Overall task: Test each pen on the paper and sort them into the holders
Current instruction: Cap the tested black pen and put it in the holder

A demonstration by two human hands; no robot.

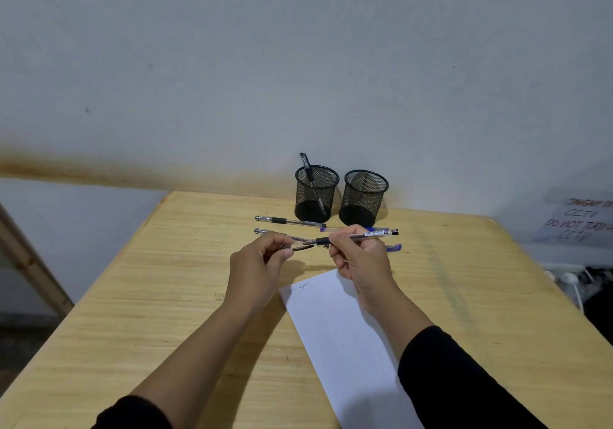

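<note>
On the far right I can read part of a hand-lettered sign (pixel 578 221): "CCTV", then "DO NOT TUR…", then "CCTV" again; its top line is cut by the frame edge and I cannot make it out. The pen in my right hand (pixel 360 256) carries a small white barcode sticker near its back end, too small to read. A faint scribble sits at the top corner of the white paper (pixel 345 335), illegible from here.

My right hand is curled around a clear-barrelled pen (pixel 360 235) with a black grip and black end plug, held level above the desk (pixel 172 282). My left hand (pixel 257 261) pinches a dark cap (pixel 300 247) just beside the pen's tip; the two hands are close together but not touching.

Two black mesh holders stand side by side at the desk's back edge. The left holder (pixel 316 193) has one black-capped pen (pixel 310 180) leaning in it; in the right holder (pixel 365 198) I see no pen. In front of them lie a clear pen with a black grip (pixel 288 221), another clear pen (pixel 265 231) partly behind my left hand, and blue-capped pens (pixel 393 248) partly hidden behind my right. The paper lies slanted under my right forearm.
</note>
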